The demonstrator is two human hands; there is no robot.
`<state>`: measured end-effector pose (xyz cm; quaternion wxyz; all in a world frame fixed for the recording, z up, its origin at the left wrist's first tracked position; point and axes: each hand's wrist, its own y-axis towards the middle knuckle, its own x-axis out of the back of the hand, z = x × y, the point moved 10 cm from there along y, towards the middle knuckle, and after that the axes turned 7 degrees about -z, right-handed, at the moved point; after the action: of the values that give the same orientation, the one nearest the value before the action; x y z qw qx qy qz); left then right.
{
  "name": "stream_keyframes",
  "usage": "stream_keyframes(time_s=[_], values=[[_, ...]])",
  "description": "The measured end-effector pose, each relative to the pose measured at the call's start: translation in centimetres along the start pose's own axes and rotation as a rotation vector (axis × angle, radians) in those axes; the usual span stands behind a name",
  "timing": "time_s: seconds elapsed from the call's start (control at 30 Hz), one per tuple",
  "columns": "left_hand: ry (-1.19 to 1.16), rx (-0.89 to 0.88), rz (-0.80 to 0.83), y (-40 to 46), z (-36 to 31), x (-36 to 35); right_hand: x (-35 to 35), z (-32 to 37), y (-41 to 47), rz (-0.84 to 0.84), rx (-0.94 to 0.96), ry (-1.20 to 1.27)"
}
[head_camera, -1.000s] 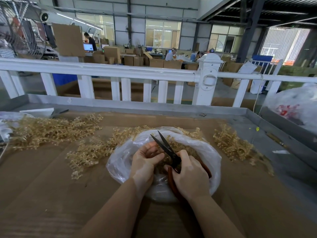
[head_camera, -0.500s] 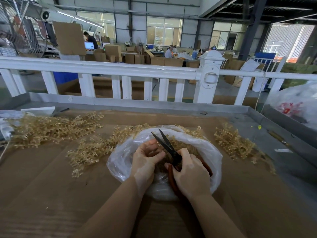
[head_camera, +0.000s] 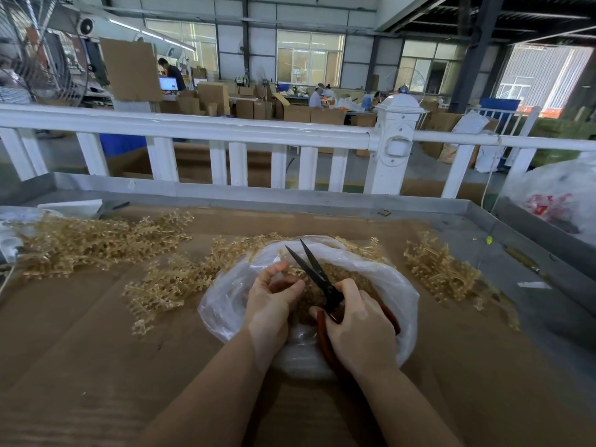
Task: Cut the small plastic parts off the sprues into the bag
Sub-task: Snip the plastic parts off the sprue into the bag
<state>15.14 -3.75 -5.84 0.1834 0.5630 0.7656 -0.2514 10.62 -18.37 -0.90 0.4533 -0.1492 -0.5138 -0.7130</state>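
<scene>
A clear plastic bag (head_camera: pixel 398 287) lies open on the cardboard-covered table, with several small tan plastic parts (head_camera: pixel 338 274) inside. My right hand (head_camera: pixel 361 330) grips the red handles of black-bladed scissors (head_camera: pixel 314 271); the blades are spread and point up and away over the bag. My left hand (head_camera: pixel 269 303) is curled over the bag's left side and pinches a tan sprue piece (head_camera: pixel 292 269) right beside the blades. Heaps of tan sprues lie left of the bag (head_camera: pixel 174 279), at the far left (head_camera: pixel 93 241) and on the right (head_camera: pixel 442 271).
A white railing (head_camera: pixel 225 130) runs behind the table's grey metal rim (head_camera: pixel 290 201). A large clear bag with red items (head_camera: pixel 558 201) sits at the right edge. Another clear bag (head_camera: pixel 13 227) lies at the far left. Brown cardboard (head_camera: pixel 96 366) covers the near table.
The scissor blades stay spread over the bag. My left hand's fingers have shifted slightly on the sprue piece. Both hands remain over the bag.
</scene>
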Motion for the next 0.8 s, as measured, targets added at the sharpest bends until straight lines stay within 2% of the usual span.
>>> stream_keyframes(time_s=[0.3, 0.6, 0.8], values=[[-0.128, 0.101, -0.055, -0.2, -0.4, 0.0, 0.7, 0.0, 1.2, 0.1, -0.051, 0.189], [-0.174, 0.149, -0.079, 0.3, 0.0, -0.2, 0.3, 1.0, 0.1, 0.202, 0.015, 0.024], [-0.191, 0.164, -0.044, 0.6, 0.4, -0.2, 0.3, 1.2, 0.1, 0.198, 0.003, 0.056]])
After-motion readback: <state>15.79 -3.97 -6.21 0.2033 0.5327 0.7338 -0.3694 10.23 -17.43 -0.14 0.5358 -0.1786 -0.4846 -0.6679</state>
